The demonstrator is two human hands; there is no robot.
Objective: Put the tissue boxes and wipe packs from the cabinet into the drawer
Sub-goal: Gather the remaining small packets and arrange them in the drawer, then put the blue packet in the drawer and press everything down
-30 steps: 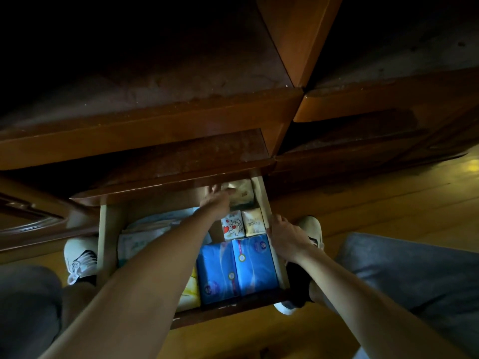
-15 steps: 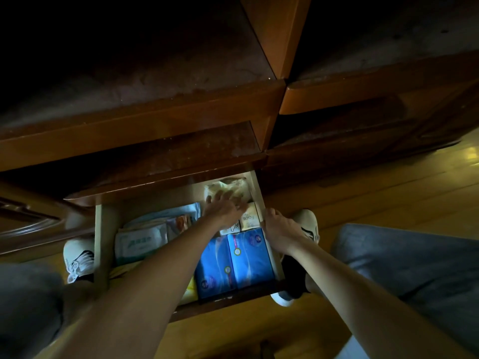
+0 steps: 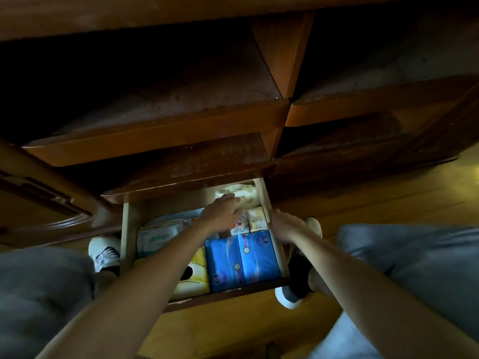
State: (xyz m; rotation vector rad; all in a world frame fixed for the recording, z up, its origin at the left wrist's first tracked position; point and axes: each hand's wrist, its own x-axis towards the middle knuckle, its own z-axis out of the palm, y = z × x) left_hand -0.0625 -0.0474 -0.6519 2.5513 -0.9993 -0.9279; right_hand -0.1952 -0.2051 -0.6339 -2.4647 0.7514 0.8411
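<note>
Left hand (image 3: 220, 212) lies flat on a cream pack (image 3: 242, 194) at the open drawer's (image 3: 281, 251) far end, apparently pressing it in, while right hand (image 3: 281, 225) grips the right wall, likely steadying it.

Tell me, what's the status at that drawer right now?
Left hand flat on cream crinkled pack at drawer back. Right hand grips wooden drawer's right wall. Nothing in the way.

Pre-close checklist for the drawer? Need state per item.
1. Pale crinkled pack at the back right corner seated flat: cannot tell, left hand lies on it.
2. Two blue plastic tissue packs side by side at the front: ok.
3. Yellow tissue box below the rim: cannot tell, the forearm covers it.
4. Right hand off the light wooden drawer's right wall: not ok, it rests there.
5. Open cabinet shelves cleared: cannot tell, too dark.
</note>
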